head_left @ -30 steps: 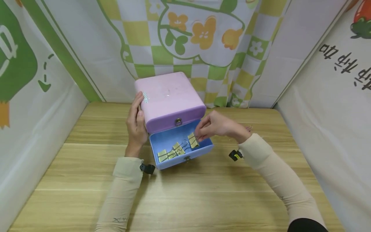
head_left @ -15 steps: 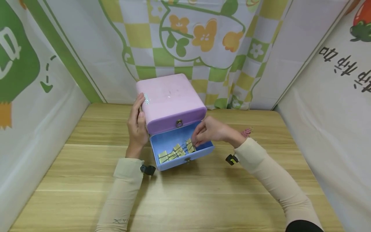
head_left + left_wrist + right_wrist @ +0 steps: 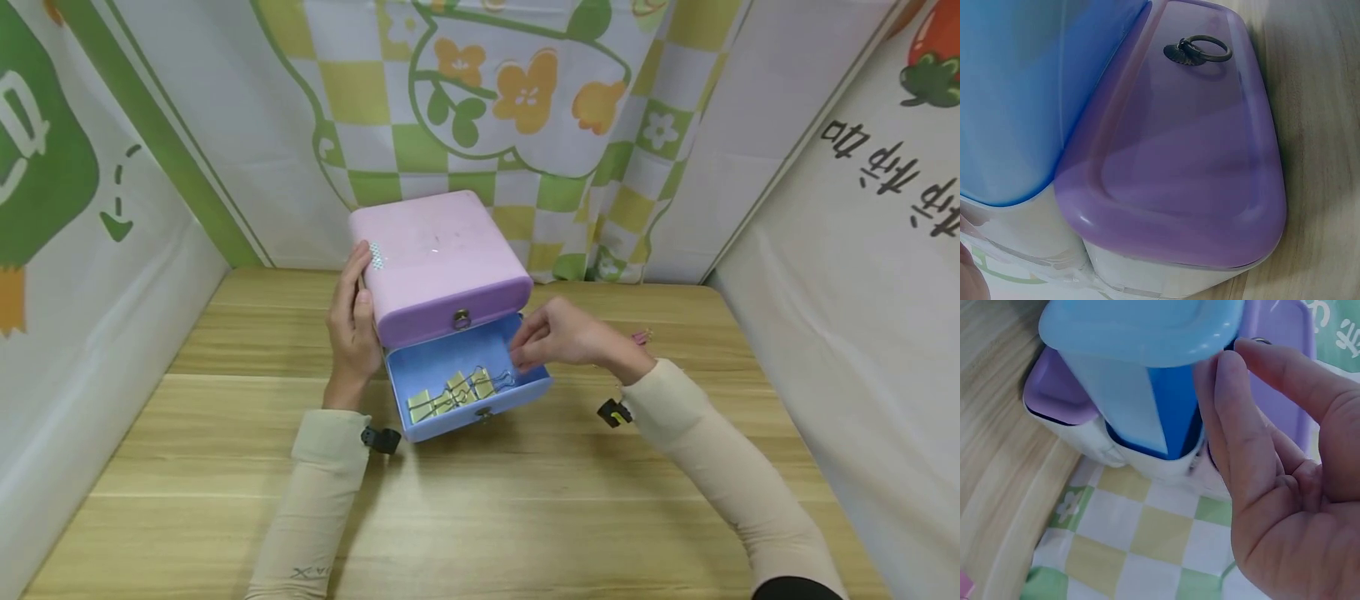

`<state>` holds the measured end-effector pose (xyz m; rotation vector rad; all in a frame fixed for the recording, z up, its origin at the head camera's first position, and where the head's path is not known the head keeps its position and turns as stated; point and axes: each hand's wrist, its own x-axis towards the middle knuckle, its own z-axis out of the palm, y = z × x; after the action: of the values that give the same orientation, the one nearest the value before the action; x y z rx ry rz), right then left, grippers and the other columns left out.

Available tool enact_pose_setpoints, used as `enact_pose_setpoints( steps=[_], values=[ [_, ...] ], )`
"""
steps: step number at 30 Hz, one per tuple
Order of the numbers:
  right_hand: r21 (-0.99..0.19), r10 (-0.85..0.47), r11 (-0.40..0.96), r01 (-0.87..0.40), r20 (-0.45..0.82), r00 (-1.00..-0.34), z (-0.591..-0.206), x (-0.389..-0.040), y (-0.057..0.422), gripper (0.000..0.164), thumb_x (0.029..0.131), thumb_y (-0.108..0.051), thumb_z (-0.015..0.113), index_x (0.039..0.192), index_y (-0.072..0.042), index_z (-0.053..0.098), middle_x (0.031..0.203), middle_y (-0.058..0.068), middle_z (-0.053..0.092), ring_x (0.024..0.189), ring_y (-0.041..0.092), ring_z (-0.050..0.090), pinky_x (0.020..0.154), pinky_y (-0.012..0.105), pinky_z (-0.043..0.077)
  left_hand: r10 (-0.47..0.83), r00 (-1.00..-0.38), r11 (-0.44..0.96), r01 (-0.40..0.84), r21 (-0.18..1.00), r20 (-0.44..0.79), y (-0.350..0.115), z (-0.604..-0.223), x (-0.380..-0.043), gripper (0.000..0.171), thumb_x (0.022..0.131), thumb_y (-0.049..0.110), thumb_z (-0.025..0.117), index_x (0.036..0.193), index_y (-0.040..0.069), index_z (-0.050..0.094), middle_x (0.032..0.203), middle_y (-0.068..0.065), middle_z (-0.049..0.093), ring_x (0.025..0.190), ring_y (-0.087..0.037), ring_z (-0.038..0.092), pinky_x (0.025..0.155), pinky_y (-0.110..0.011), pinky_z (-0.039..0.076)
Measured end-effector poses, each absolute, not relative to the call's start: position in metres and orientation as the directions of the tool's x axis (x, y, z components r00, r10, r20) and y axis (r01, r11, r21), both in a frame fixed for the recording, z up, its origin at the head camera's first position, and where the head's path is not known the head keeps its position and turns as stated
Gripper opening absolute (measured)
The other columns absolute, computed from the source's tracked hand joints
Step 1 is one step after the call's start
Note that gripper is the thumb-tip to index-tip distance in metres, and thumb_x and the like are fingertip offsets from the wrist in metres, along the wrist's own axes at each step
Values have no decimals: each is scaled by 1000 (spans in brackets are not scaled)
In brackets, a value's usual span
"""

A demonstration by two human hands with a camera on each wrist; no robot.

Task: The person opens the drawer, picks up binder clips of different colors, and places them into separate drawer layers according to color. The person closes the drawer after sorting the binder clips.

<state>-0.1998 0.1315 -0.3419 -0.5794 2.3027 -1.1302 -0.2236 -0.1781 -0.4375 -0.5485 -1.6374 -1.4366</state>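
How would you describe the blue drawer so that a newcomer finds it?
On the wooden table stands a pink-topped box. Between its upper and lower purple drawers sits the blue drawer, holding gold clips. Unlike both neighbours, it is pulled open.

A table (image 3: 480, 517) bears a box (image 3: 442, 258) and pink clip (image 3: 641, 337).

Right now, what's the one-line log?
left hand: against pink box; right hand: at open blue drawer, nothing visibly held; gold clips: in drawer

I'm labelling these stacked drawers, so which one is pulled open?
The blue drawer, in the middle. It juts forward with gold binder clips inside, while the upper purple drawer and lower purple drawer look shut.
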Motion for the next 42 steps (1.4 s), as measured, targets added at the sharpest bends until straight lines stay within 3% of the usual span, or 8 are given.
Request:
enact_pose_setpoints(
  steps=[7,15,19,24,28,33,38,42],
  values=[
    [-789,-563,579,-206,-204,-801,-330,-180,142,19,91,-15,79,106,-3,81,93,7,83,89,20,81,83,33,68,-213,-533,235,786,572,819,-178,-438,-224,52,99,14,41,144,-4,58,158,-19,55,155,-34,43,135,-45,32],
    [-829,-618,527,-185,-225,-753,-334,-151,145,19,92,-17,79,106,-4,81,95,7,83,91,21,81,85,33,68,-212,-530,238,787,570,821,-178,-439,-225,53,98,14,40,144,-5,58,157,-21,55,155,-35,43,135,-45,32],
    [-841,-654,512,-175,-250,-714,-348,-141,146,22,93,-16,77,108,-1,80,97,11,83,89,20,81,84,33,68,-213,-533,240,784,572,819,-178,-439,-226,53,99,15,40,144,-5,58,158,-20,55,155,-33,43,135,-45,32],
    [-860,-686,495,-127,-297,-664,-374,-133,145,21,96,-15,74,110,0,80,102,13,83,96,31,81,88,36,69,-213,-529,245,785,569,821,-178,-438,-226,54,98,16,40,144,-6,58,157,-20,55,155,-32,44,135,-45,32],
    [-861,-678,503,-79,-335,-655,-398,-128,141,24,98,-19,72,112,-1,79,104,9,83,101,29,80,89,29,66,-214,-525,248,786,566,824,-178,-438,-225,53,98,16,41,143,-6,58,157,-20,55,155,-34,44,134,-46,32],
    [-889,-666,450,85,-397,-631,-425,-121,133,36,101,-22,68,123,5,73,113,15,81,109,27,79,100,29,64,-214,-522,248,788,563,825,-177,-439,-225,53,98,15,41,143,-4,59,157,-19,56,155,-34,44,135,-46,32],
    [-906,-664,259,335,-419,-619,-443,-116,119,45,103,-18,65,131,17,62,125,30,73,119,36,75,108,38,60,-219,-521,254,786,564,825,-176,-438,-224,53,98,15,40,143,-6,59,156,-21,55,155,-35,44,135,-45,32],
    [-885,-645,120,450,-414,-642,-453,-114,109,46,103,-13,62,134,21,56,133,36,66,123,36,73,112,39,57,-225,-521,261,782,566,823,-176,-438,-225,53,98,12,39,142,-11,57,155,-27,54,154,-37,44,135,-44,32]
  ],
)
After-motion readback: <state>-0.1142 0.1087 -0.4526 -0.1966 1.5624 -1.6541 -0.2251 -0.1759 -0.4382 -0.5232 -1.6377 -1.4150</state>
